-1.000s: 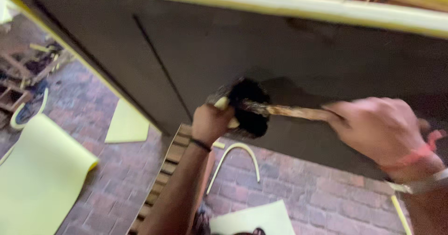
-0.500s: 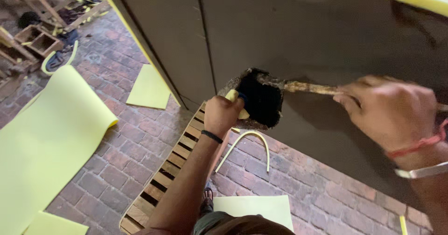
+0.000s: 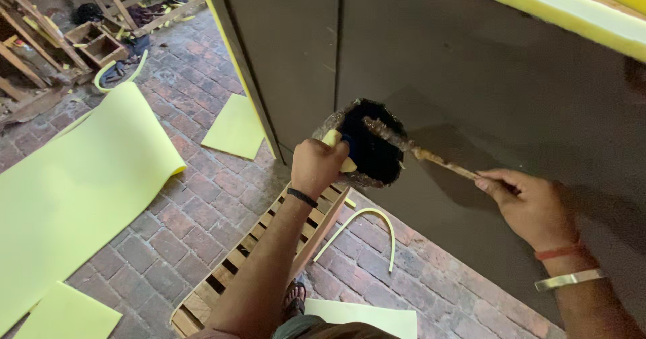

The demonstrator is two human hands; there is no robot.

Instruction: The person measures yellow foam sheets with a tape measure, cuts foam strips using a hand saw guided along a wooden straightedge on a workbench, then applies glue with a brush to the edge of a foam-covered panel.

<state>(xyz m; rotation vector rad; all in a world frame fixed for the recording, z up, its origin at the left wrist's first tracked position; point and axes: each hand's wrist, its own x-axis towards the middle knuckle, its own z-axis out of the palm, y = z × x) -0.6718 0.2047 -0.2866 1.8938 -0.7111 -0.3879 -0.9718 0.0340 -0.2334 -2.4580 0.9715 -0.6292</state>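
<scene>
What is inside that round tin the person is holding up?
The tin, gripped by the left hand, holds something black. The brush in the right hand dips its tip into it. The bottom and how full it is are hidden.

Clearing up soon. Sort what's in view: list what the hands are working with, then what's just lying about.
In use:
left hand holding the black-filled container
right hand holding the stick brush
dark panel

Lying about:
yellow foam sheets
curved foam strip
slatted wooden frame
wood scraps
</scene>
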